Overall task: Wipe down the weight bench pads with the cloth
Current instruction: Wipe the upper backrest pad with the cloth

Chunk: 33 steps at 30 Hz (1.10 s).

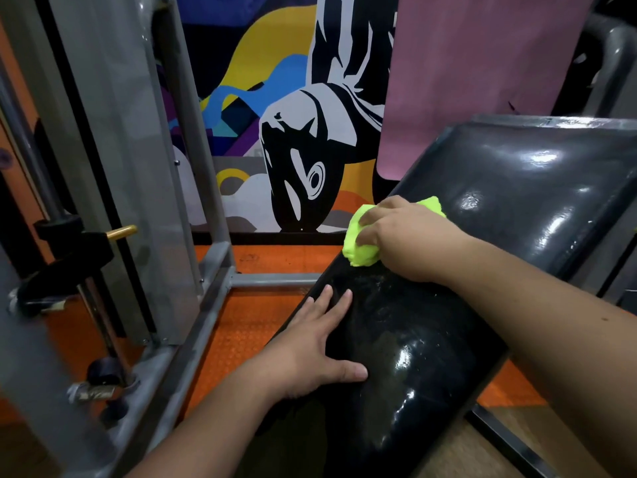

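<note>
R hand (410, 236) grips bunched neon-green cloth (360, 241), fingers curled over it, pressing it on seat pad (396, 339) at its far end. L hand (310, 346) lies flat on pad's left edge, fingers straight & spread. Backrest pad (537, 188) sits just beyond R fingers.

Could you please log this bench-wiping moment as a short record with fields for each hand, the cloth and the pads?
right hand: right hand grips the bunched cloth, pressing it on the pad
cloth: yellow-green cloth, at the far end of the seat pad, near the gap to the back pad
left hand: left hand rests flat, fingers spread, on the seat pad's left edge
seat pad: black seat pad, glossy
back pad: black back pad, inclined, glossy
</note>
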### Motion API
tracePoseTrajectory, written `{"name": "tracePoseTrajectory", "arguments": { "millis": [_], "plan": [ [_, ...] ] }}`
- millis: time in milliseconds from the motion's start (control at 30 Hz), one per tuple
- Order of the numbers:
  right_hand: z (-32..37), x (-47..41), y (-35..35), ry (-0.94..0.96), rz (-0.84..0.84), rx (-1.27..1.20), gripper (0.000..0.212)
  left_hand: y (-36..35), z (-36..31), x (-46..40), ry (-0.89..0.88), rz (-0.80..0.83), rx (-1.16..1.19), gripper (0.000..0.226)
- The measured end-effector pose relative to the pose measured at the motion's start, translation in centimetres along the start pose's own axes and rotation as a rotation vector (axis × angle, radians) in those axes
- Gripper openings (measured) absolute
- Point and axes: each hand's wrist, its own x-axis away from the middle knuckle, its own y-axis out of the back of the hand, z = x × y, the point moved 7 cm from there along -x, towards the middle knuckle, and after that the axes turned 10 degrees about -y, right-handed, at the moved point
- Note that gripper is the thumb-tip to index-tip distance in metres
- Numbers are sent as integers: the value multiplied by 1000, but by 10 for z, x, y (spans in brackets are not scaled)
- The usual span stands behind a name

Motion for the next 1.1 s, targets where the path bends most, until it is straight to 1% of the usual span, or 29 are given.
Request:
{"name": "tracePoseTrajectory", "arguments": {
  "millis": [67, 133, 233, 333, 400, 467, 533, 600, 667, 733, 867, 1000, 1100],
  "plan": [
    [2, 1, 4, -23, -33, 31, 43, 0, 0, 0, 3, -4, -2, 112],
    [12, 4, 0, 10, -36, 83, 41, 1, 3, -1, 12, -8, -9, 112],
    [5, 11, -2, 22, -10, 38, 41, -1, 3, -1, 3, -6, -11, 112],
    [6, 13, 4, -31, -51, 61, 39, -2, 4, -1, 3, -15, -14, 111],
    [16, 15, -1, 0, -35, 77, 40, -1, 6, -2, 3, -32, -18, 110],
    [13, 20, -3, 33, -12, 36, 42, 0, 6, -1, -1, -38, -15, 110],
    [3, 21, 2, -1, -22, 6, 41, -1, 3, 0, -3, -35, -11, 110],
    [6, 21, 7, -22, -51, 50, 39, 0, 1, 2, 3, -40, -13, 110],
    [14, 24, 1, 10, -38, 88, 40, 1, 1, 2, 13, -40, -16, 109],
    [9, 30, -2, 33, -19, 76, 42, 1, 2, 3, 16, -33, -15, 109],
    [2, 31, 7, -28, -37, 84, 40, 0, 2, 3, 20, -42, -7, 109],
    [5, 33, 2, 21, -32, 83, 42, 0, 5, 2, 12, -46, -18, 109],
    [-1, 34, 9, -45, -45, 73, 41, 0, 4, 2, 17, -40, -17, 109]
  ]
}}
